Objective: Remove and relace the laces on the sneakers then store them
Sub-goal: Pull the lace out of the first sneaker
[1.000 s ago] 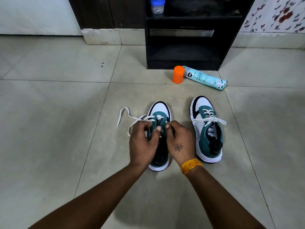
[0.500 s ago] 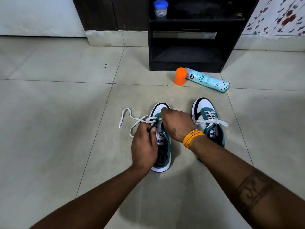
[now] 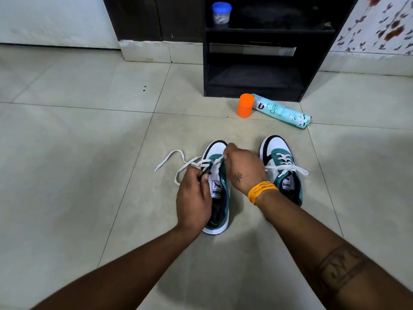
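Two teal, white and black sneakers stand side by side on the tiled floor. The left sneaker (image 3: 218,193) has its white lace (image 3: 176,161) loosened, with loose ends trailing out to the left. My left hand (image 3: 194,198) grips the left side of this sneaker near the tongue, fingers curled at the eyelets. My right hand (image 3: 242,167) reaches across the front of the same sneaker and pinches the lace near the lower eyelets. The right sneaker (image 3: 282,171) stays laced and tied, partly hidden behind my right wrist.
A black shelf unit (image 3: 257,52) stands ahead against the wall, with a blue-lidded jar (image 3: 221,13) on its upper shelf. An orange cap (image 3: 245,105) and a teal spray can (image 3: 282,111) lie on the floor before it. Tiled floor spreads to the left and right.
My right hand has moved from the tongue forward to the lower eyelets of the left sneaker. The left hand stays gripping the sneaker's side.
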Demonstrator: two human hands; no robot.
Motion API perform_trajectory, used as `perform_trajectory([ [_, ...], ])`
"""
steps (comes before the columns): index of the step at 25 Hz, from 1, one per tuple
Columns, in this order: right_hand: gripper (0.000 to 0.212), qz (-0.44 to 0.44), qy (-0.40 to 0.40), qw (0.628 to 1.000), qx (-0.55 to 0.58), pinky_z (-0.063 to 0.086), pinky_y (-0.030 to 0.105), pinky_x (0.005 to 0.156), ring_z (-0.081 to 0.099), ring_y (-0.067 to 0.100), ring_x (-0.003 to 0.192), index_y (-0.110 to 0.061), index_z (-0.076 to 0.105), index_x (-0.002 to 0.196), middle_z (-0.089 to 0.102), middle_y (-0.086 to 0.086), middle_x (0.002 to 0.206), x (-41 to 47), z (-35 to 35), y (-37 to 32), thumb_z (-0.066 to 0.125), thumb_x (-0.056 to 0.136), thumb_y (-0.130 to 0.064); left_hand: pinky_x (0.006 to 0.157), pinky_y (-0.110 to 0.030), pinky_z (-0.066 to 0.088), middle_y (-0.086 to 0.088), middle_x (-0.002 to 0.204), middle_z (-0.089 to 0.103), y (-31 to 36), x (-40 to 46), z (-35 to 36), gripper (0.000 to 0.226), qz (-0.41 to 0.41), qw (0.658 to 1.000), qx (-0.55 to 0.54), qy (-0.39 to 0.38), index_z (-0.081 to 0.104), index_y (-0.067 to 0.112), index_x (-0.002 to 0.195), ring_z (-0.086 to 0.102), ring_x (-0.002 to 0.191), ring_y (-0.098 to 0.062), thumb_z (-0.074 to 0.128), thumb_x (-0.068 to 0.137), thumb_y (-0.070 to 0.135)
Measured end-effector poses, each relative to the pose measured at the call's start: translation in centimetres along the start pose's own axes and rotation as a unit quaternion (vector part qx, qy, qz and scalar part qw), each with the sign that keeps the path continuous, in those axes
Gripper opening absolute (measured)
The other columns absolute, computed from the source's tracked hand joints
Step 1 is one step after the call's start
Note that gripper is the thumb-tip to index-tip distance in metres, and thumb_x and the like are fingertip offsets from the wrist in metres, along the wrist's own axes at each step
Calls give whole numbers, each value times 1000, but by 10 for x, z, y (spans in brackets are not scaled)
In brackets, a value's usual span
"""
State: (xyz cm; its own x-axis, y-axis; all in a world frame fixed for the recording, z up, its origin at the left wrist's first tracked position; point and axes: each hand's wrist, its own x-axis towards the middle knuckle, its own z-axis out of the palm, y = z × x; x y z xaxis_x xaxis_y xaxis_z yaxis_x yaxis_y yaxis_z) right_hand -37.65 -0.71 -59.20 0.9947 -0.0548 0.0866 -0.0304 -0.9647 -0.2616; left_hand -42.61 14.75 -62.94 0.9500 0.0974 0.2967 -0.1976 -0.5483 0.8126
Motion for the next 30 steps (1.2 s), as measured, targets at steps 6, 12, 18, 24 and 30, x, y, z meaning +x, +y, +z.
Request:
perform_trajectory([
  [6,25,95,56,966,235,50,36,71,67,38,87,-21,63,118,72,11,85,-12,4,8,49,98,-18,66,-31,31,1,91,61,-1,1,-1,9,3,1000,13,-2,49,15,97,54,81,-25,53,104,18],
  [12,30,-75,-1,994,77,54,43,76,67,38,97,-27,58,130,74,9,109,-23,-7,4,48,101,-25,65,-33,34,2,91,59,3,-1,0,10,-2,1000,11,-2,49,12,97,52,82,-22,53,104,18],
  [18,10,-48,25,975,218,52,41,63,63,31,69,-25,57,96,67,0,77,-26,-2,2,52,99,-33,66,-37,38,0,92,59,5,-2,0,9,-10,1000,13,2,49,12,97,53,82,-24,53,104,16],
  [24,20,280,60,771,569,46,33,52,50,17,45,-19,62,105,63,7,69,-38,2,-3,52,96,-5,67,-40,42,3,90,55,8,-1,-1,10,-18,999,31,-3,48,13,98,57,82,-30,51,103,20],
  [30,37,-52,151,986,41,51,39,68,56,28,95,-23,62,122,54,5,110,-42,-6,-9,62,86,-17,65,-33,33,6,89,53,9,1,-1,10,-9,999,45,-7,49,12,98,56,81,-28,50,103,21],
])
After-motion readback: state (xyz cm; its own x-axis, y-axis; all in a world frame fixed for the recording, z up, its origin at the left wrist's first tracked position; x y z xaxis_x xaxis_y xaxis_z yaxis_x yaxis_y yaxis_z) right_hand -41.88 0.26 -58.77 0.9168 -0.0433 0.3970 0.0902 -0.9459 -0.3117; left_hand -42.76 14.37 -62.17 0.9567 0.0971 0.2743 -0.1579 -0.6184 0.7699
